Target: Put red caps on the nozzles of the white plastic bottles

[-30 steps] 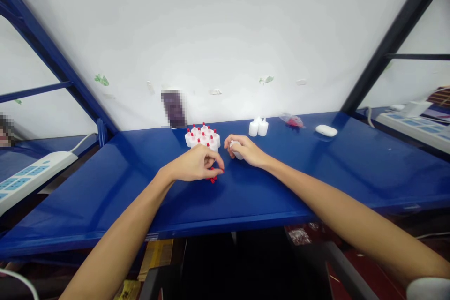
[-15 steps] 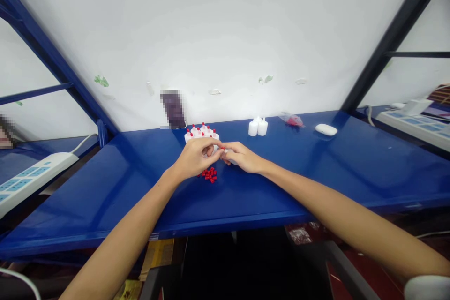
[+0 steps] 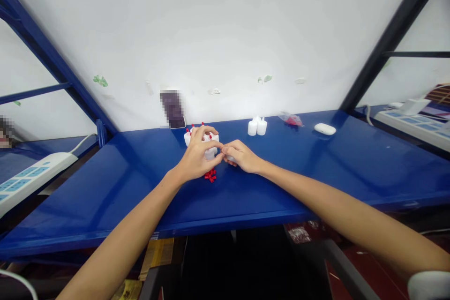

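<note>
My right hand (image 3: 243, 156) is closed around a small white bottle (image 3: 231, 157), mostly covered by its fingers. The thumb and index finger of my left hand (image 3: 200, 154) come together at the right fingertips, on the bottle's tip end; what sits between them is hidden. Its other fingers are raised and curved. Behind and under the left hand stands a group of white bottles (image 3: 211, 152) with red caps, partly covered. Just below that hand lies a small pile of loose red caps (image 3: 211, 176) on the blue table (image 3: 246, 197).
White bottles (image 3: 257, 127) without red caps stand near the wall, beside a clear plastic bag (image 3: 292, 119) with red pieces. A white oval case (image 3: 325, 129) lies farther right. A phone (image 3: 175, 109) leans on the wall. A power strip (image 3: 30, 176) is at left.
My left hand's fingers have lifted and spread, uncovering more of the capped bottles. Red seen between the fingertips earlier is now hidden. My right hand has stayed nearly in place.
</note>
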### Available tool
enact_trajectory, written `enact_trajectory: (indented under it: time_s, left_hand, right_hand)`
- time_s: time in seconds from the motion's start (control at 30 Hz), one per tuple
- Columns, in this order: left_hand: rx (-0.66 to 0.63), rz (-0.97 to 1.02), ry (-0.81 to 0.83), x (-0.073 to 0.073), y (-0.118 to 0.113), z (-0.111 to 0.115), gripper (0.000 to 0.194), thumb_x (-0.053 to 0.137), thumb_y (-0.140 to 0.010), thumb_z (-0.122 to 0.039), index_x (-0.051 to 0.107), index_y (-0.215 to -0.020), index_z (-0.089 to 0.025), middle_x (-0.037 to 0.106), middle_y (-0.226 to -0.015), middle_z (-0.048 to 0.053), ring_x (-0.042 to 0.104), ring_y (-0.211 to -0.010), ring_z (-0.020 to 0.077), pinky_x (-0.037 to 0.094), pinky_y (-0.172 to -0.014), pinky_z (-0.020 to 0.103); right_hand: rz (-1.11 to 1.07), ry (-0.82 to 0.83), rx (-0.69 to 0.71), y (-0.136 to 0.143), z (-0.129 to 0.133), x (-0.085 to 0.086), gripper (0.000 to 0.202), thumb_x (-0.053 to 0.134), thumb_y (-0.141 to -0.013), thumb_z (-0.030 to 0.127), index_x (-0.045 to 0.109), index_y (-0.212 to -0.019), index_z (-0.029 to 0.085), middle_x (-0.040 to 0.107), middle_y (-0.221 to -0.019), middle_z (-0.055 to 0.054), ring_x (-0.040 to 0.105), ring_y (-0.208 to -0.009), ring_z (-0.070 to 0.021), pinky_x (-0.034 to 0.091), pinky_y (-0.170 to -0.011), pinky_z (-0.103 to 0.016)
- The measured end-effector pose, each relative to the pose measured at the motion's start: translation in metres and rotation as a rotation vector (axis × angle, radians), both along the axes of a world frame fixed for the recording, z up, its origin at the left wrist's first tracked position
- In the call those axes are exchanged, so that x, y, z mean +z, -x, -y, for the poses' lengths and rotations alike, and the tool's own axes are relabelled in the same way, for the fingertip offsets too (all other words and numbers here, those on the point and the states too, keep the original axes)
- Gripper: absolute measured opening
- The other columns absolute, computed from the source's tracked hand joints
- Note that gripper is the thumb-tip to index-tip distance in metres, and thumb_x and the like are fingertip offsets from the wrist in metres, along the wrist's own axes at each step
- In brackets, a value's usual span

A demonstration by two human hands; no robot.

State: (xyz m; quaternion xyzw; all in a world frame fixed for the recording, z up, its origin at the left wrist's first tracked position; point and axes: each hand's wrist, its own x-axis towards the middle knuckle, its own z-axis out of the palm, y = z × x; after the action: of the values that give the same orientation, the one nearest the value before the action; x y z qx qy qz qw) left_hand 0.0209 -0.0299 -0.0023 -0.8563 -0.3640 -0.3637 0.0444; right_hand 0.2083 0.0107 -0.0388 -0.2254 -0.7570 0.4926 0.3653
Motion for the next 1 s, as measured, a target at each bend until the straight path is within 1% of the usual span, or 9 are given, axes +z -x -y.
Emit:
enact_trajectory:
  time_s: [0.2, 0.33, 0.4, 0.57, 0.63, 0.7, 0.8, 0.9, 1.0]
  left_hand:
    - [0.035, 0.08, 0.045, -0.005, -0.002, -0.002, 0.011, 0.064, -0.09, -0.028, 0.071, -0.094, -0.022, 0.052, -0.128, 0.009, 0.046, -0.123, 0.0267, 0.036, -0.11, 0.048]
    - [0.147, 0.148, 0.024, -0.006, -0.003, -0.004, 0.011, 0.063, -0.089, -0.029, 0.069, -0.093, -0.021, 0.052, -0.128, 0.009, 0.045, -0.122, 0.0271, 0.035, -0.109, 0.048]
    - [0.186, 0.089, 0.007, -0.007, -0.002, -0.006, 0.011, 0.065, -0.088, -0.03, 0.071, -0.091, -0.022, 0.051, -0.13, 0.009, 0.044, -0.122, 0.0293, 0.034, -0.107, 0.05]
    - [0.224, -0.088, -0.011, -0.013, -0.003, -0.01, 0.024, 0.063, -0.09, -0.034, 0.073, -0.111, -0.026, 0.053, -0.136, 0.011, 0.043, -0.124, 0.0326, 0.034, -0.1, 0.049]
    - [0.261, -0.026, -0.044, -0.012, -0.003, -0.01, 0.028, 0.059, -0.092, -0.032, 0.07, -0.117, -0.024, 0.061, -0.124, 0.011, 0.051, -0.116, 0.0289, 0.035, -0.096, 0.045]
    - [0.283, 0.052, -0.065, -0.008, -0.001, -0.01, 0.024, 0.056, -0.093, -0.028, 0.07, -0.111, -0.021, 0.069, -0.098, 0.006, 0.061, -0.093, 0.0218, 0.035, -0.09, 0.042]
    - [0.313, 0.124, -0.068, 0.001, 0.007, -0.011, 0.018, 0.056, -0.089, -0.027, 0.071, -0.087, -0.017, 0.062, -0.06, -0.003, 0.054, -0.059, 0.0122, 0.036, -0.085, 0.038]
    - [0.305, 0.129, 0.085, 0.012, 0.025, -0.011, 0.028, 0.057, -0.086, -0.03, 0.064, -0.063, -0.016, 0.053, -0.049, -0.004, 0.046, -0.049, 0.0099, 0.038, -0.07, 0.032]
    - [0.131, -0.006, 0.609, 0.022, 0.044, -0.011, 0.032, 0.059, -0.087, -0.038, 0.068, -0.067, -0.015, 0.055, -0.049, -0.002, 0.047, -0.044, 0.0099, 0.033, -0.05, 0.025]
  right_hand:
    - [0.068, -0.094, -0.076, -0.004, 0.001, 0.005, 0.044, 0.04, -0.096, 0.053, 0.053, -0.072, 0.018, 0.051, -0.06, 0.002, 0.048, -0.056, -0.0128, 0.036, -0.057, -0.026]
    - [0.27, -0.317, -0.35, -0.013, -0.004, 0.014, 0.043, 0.041, -0.097, 0.05, 0.061, -0.077, 0.018, 0.061, -0.074, -0.001, 0.055, -0.072, -0.0159, 0.036, -0.067, -0.028]
    - [0.325, -0.361, -0.442, -0.019, -0.008, 0.019, 0.041, 0.043, -0.097, 0.045, 0.066, -0.078, 0.017, 0.065, -0.079, -0.003, 0.057, -0.077, -0.0173, 0.036, -0.07, -0.028]
    - [0.518, -0.44, -0.384, -0.027, -0.01, 0.023, 0.025, 0.06, -0.085, 0.037, 0.071, -0.1, 0.02, 0.07, -0.081, -0.002, 0.06, -0.075, -0.0177, 0.038, -0.068, -0.028]
    - [0.64, -0.531, -0.384, -0.026, -0.01, 0.02, 0.026, 0.064, -0.083, 0.037, 0.071, -0.102, 0.021, 0.072, -0.088, -0.003, 0.062, -0.078, -0.0193, 0.038, -0.068, -0.028]
    - [0.725, -0.588, -0.38, -0.023, -0.011, 0.016, 0.025, 0.062, -0.086, 0.038, 0.072, -0.104, 0.023, 0.074, -0.097, -0.005, 0.065, -0.086, -0.0216, 0.038, -0.069, -0.029]
    - [0.788, -0.59, -0.412, -0.018, -0.014, 0.011, 0.03, 0.054, -0.094, 0.042, 0.071, -0.11, 0.023, 0.075, -0.102, -0.006, 0.067, -0.09, -0.0231, 0.038, -0.068, -0.029]
    - [0.784, -0.58, -0.467, -0.018, -0.015, 0.012, 0.035, 0.048, -0.098, 0.046, 0.07, -0.111, 0.023, 0.076, -0.103, -0.007, 0.068, -0.088, -0.0236, 0.035, -0.064, -0.029]
    - [0.742, -0.555, -0.506, -0.021, -0.01, 0.018, 0.028, 0.051, -0.096, 0.04, 0.07, -0.107, 0.022, 0.076, -0.096, -0.005, 0.067, -0.082, -0.0217, 0.033, -0.063, -0.029]
